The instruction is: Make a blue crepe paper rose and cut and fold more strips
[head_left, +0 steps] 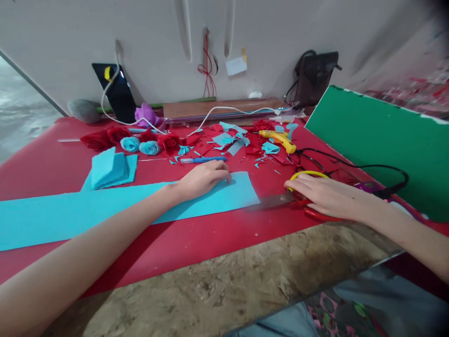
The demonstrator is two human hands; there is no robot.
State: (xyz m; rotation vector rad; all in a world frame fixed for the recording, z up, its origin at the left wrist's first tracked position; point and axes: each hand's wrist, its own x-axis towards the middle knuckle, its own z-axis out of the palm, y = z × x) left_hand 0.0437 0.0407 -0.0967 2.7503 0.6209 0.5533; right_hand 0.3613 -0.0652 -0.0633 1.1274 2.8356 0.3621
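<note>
A long strip of light-blue crepe paper (pixel 115 210) runs from the left edge toward the middle of the red table. My left hand (pixel 199 180) rests on the strip near its right end, palm down, fingers loosely bent over the paper. On the right, my right hand (pixel 326 194) grips a pair of scissors (pixel 277 201) with yellow and red handles. The blades point left and their blurred tips lie at the corner of the strip. A folded stack of blue crepe paper (pixel 114 168) sits behind the strip, and a blue pen (pixel 203 160) lies just beyond my left hand.
Red and blue paper scraps (pixel 228 140) lie behind, near a yellow glue gun (pixel 280 140). Red paper roses (pixel 100 139) and blue rosebuds (pixel 149 148) are left. A green board (pixel 379 145) leans at right; a black cord (pixel 372 166) crosses before it. Bare chipboard (pixel 210 285) forms the front edge.
</note>
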